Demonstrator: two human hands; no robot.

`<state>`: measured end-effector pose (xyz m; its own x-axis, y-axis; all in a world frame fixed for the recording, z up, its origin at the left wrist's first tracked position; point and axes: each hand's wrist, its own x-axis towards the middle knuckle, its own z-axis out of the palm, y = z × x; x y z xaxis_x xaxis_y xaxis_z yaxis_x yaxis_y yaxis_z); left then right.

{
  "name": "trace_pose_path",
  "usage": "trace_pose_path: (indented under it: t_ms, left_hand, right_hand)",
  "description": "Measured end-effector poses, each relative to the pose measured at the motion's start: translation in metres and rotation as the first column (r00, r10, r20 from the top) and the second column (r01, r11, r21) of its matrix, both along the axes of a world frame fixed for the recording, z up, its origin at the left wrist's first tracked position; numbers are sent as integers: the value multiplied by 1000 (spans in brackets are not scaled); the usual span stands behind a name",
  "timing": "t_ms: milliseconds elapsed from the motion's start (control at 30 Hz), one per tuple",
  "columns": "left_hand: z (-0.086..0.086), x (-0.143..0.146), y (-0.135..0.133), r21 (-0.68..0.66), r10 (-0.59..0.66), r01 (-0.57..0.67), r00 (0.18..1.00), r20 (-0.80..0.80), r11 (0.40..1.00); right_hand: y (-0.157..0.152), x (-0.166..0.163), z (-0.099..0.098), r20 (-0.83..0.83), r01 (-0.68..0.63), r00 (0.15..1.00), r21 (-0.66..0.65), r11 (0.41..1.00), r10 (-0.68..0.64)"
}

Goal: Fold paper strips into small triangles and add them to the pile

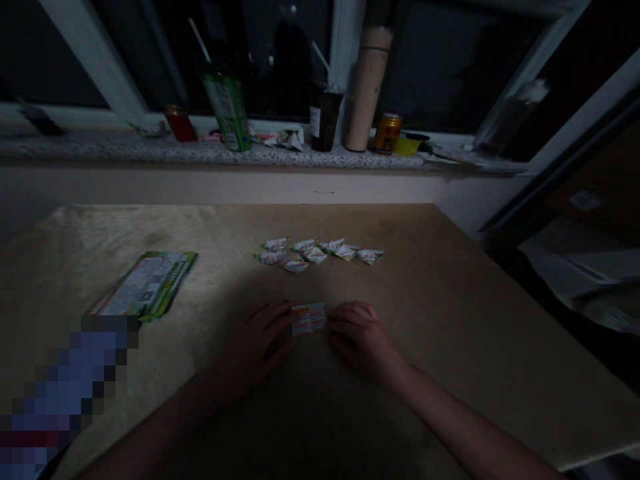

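A small folded piece of printed paper (pixel 309 319) lies on the tan table (pixel 450 300) between my two hands. My left hand (pixel 257 343) presses its fingertips against the paper's left edge, fingers bent together. My right hand (pixel 357 333) is curled at the paper's right edge and pinches it. Beyond the hands, several folded paper triangles (pixel 320 253) lie in a loose cluster on the table.
A stack of green-edged printed leaflets (pixel 147 283) lies at the left. A pixelated patch (pixel 65 393) covers the lower left. On the windowsill (pixel 125 150) stand a green bottle (pixel 227 110), a dark cup (pixel 325 120), a tall beige tube (pixel 365 87) and cans (pixel 387 133).
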<state>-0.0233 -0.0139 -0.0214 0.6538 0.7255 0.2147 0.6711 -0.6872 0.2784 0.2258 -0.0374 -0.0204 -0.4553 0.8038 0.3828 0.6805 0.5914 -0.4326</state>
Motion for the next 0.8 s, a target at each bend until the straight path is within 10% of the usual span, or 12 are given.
trace_pose_path:
  t_ms: [300, 800]
  left_hand:
    - [14, 7, -10, 111, -167, 164, 986, 18, 980]
    - [14, 15, -20, 193, -329, 342, 940, -97, 920]
  right_hand:
    - [1, -6, -5, -37, 138, 990, 20, 990, -138]
    - [-3, -6, -9, -146, -105, 983, 37, 994, 109]
